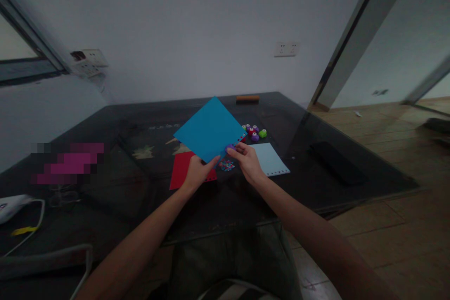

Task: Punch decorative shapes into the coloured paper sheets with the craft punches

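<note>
My left hand (197, 173) pinches the lower corner of a bright blue paper sheet (209, 129), held up above the dark table (147, 197). My right hand (248, 161) grips a small purple hole punch (230, 148) clamped on the sheet's lower right edge, where a row of punched holes shows. A small pile of coloured paper bits (227, 165) lies on the table just below the hands. A red sheet (181, 168) lies flat under my left hand.
A light blue sheet (270, 158) with a punched edge lies to the right. Several small coloured punches (255, 132) sit behind it. A brown block (247, 99) rests at the far edge, a black flat object (333, 161) at the right, and a white device with a cable (14, 206) at the left.
</note>
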Tool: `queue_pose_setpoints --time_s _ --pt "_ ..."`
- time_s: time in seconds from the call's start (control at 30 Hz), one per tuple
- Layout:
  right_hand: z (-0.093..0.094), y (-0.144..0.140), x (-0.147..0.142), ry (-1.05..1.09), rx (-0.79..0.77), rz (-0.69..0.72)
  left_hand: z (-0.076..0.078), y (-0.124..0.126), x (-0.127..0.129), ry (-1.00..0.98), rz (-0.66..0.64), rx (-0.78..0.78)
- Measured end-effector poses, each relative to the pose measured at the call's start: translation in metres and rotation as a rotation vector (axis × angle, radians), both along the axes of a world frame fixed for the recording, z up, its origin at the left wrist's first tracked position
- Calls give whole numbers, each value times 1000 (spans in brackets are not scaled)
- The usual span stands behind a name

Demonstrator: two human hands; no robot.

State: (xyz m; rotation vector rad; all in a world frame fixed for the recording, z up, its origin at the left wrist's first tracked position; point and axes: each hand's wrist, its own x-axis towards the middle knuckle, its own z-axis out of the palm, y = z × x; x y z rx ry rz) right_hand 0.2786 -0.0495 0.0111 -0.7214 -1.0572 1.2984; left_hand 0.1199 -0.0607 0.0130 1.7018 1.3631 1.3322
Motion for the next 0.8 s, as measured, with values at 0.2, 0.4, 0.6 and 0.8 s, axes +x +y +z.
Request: queue_pose_setpoints --time_s 0.2,0.4,0.6,0.8 --pt "0 -1 -1 -54 0 -14 -3 1 3 -102 26 -1" --pt "3 -3 -1 -60 2 4 -11 5 4 -173 0 -30" --pt "3 -3 0 -43 -4 39 -8 3 5 -178 -26 -49" --pt "5 -3 -1 -35 -24 57 -6 4 5 -207 14 -76"
